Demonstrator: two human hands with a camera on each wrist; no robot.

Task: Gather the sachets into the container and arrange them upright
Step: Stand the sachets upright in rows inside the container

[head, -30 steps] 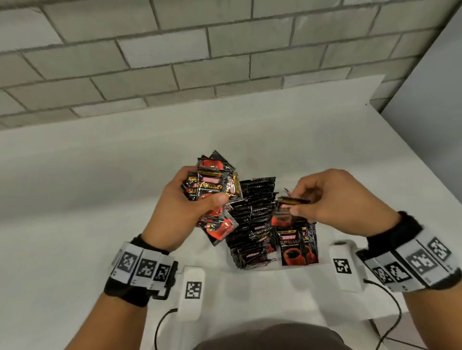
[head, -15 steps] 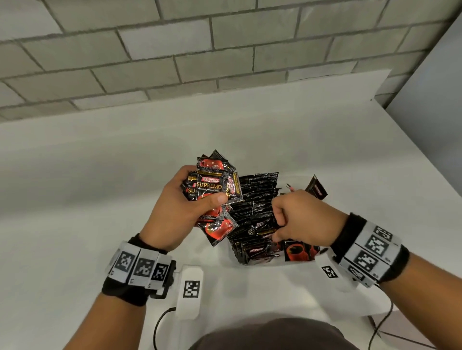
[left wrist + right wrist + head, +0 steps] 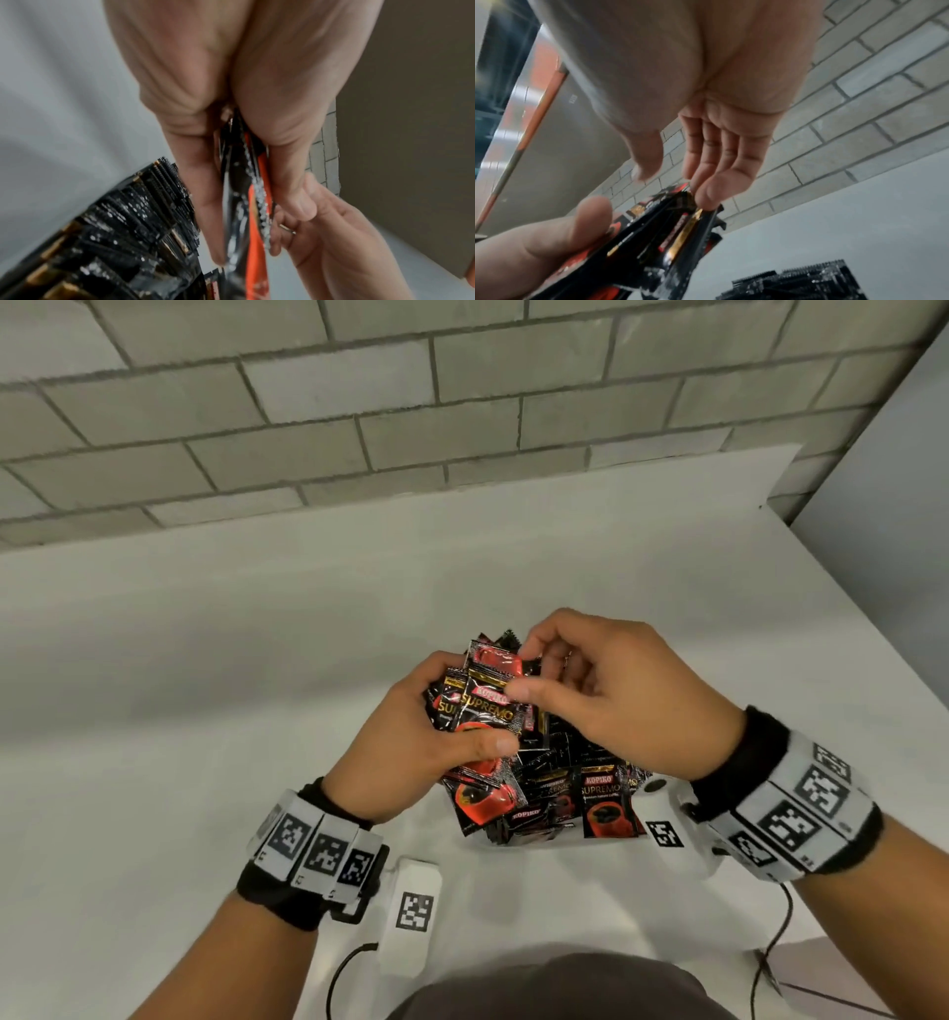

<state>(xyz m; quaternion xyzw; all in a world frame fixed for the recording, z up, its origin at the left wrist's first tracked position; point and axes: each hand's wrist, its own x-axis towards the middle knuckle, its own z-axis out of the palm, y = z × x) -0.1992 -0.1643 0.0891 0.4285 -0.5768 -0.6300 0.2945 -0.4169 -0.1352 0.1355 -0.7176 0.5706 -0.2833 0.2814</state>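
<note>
container walls [image 3: 560, 839] barely discernible, mostly hidden behind upright kopiko sachets [image 3: 606, 806] on white table [image 3: 205, 660]. left hand [image 3: 411, 752] clamped around fanned sachet bundle [image 3: 485, 706], thumb across front, above the container. right hand [image 3: 616, 695] loosely curled, fingertips [image 3: 706, 196] touching bundle's top edge, no firm hold evident.

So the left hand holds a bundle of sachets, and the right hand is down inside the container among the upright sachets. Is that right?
Not quite. The left hand does hold the bundle of sachets, but the right hand is not down in the container; it is raised at the bundle's top, fingers touching it. The head view shows this, and the right wrist view confirms it.
</note>
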